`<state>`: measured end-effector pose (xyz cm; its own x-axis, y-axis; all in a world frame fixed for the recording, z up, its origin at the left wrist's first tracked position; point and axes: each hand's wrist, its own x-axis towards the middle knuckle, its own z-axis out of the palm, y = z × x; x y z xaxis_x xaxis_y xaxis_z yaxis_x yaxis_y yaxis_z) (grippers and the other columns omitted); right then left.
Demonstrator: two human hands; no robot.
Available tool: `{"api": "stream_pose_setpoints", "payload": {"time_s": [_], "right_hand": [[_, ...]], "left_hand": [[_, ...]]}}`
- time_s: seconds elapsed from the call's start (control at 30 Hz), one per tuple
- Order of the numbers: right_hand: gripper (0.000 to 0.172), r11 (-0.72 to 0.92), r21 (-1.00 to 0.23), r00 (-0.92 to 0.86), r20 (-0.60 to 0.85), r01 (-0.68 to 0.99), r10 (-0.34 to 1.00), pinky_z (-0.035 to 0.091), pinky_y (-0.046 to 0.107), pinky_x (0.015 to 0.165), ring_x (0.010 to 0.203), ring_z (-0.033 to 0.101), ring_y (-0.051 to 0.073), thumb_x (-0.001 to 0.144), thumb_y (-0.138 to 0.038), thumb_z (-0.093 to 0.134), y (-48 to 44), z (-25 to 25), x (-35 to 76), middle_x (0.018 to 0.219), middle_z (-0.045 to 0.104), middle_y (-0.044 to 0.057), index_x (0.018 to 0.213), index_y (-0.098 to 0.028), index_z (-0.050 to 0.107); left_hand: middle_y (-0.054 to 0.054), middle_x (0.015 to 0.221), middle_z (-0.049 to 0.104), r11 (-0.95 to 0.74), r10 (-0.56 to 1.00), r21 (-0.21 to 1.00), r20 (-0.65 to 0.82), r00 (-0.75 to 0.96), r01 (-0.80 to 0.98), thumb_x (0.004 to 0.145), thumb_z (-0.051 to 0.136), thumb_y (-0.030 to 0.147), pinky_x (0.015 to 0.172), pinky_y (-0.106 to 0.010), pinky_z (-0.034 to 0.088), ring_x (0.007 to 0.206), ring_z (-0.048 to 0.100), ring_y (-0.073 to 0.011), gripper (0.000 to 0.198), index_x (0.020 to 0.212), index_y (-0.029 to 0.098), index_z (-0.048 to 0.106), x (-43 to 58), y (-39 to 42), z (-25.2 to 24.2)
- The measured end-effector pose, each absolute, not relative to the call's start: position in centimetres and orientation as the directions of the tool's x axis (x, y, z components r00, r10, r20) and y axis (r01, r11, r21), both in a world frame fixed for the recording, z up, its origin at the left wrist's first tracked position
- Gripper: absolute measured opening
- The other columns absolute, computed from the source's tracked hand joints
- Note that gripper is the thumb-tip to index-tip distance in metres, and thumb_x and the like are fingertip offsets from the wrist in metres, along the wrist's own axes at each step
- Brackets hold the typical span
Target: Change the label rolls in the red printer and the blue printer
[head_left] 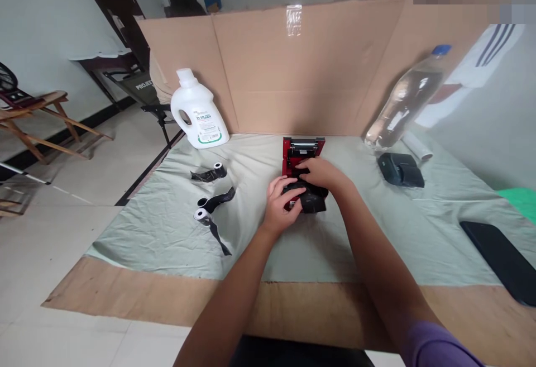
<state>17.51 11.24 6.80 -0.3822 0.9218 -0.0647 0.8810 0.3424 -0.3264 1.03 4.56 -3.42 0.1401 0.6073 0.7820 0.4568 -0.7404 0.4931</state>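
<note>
A small red and black printer [303,152] with its lid raised sits in the middle of a pale green cloth [167,227]. My left hand [280,202] curls around the black front of the printer on its left side. My right hand [322,174] lies over the top of the black body, fingers bent down onto it. What is under the fingers is hidden. Two small paper rolls with black ribbon tails lie to the left: one roll [211,174] further back, another roll [213,208] nearer.
A white detergent jug [196,111] stands at the back left, a clear water bottle [408,99] leans at the back right. A second black printer [400,170] and white roll [416,146] lie right. A dark phone [500,258] rests near the right edge. Cardboard walls [293,76] enclose the back.
</note>
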Motion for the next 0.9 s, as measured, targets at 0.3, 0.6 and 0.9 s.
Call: {"api": "stream_pose_setpoints", "payload": {"time_s": [0.3,0.6,0.9], "right_hand": [[0.038,0.171,-0.745,0.114,0.315,0.645,0.942,0.049,0.035,0.08,0.087,0.062,0.023,0.082,-0.053,0.061,11.9,8.2,21.4,0.092,0.071,0.007,0.09,-0.019,0.072],[0.029,0.35,-0.888,0.126,0.4,0.3,0.908,0.051,0.038,0.092,0.106,0.061,0.023,0.084,-0.051,0.057,11.0,1.9,20.3,0.112,0.065,0.008,0.092,-0.023,0.062],[0.07,0.278,-0.948,0.085,0.293,0.157,0.952,0.048,0.039,0.106,0.137,0.05,0.025,0.081,-0.038,0.038,8.8,-3.0,19.2,0.153,0.049,0.009,0.149,-0.023,0.036]], "left_hand": [[-0.006,0.109,0.072,-0.747,0.566,0.449,0.816,0.117,0.49,0.089,0.061,0.018,0.102,-0.045,0.045,0.114,0.057,-0.0239,0.024,0.1,0.03,0.079,1.3,4.1,-3.4],[-0.008,0.115,0.068,-0.716,0.57,0.465,0.82,0.05,0.521,0.087,0.06,0.021,0.104,-0.049,0.044,0.116,0.054,-0.0259,0.024,0.094,0.032,0.081,1.2,3.7,-3.0],[-0.012,0.13,0.066,-0.652,0.673,0.551,0.737,0.064,0.521,0.089,0.06,0.034,0.11,-0.046,0.038,0.125,0.054,-0.029,0.051,0.138,0.022,0.06,1.0,4.4,-3.4]]}}
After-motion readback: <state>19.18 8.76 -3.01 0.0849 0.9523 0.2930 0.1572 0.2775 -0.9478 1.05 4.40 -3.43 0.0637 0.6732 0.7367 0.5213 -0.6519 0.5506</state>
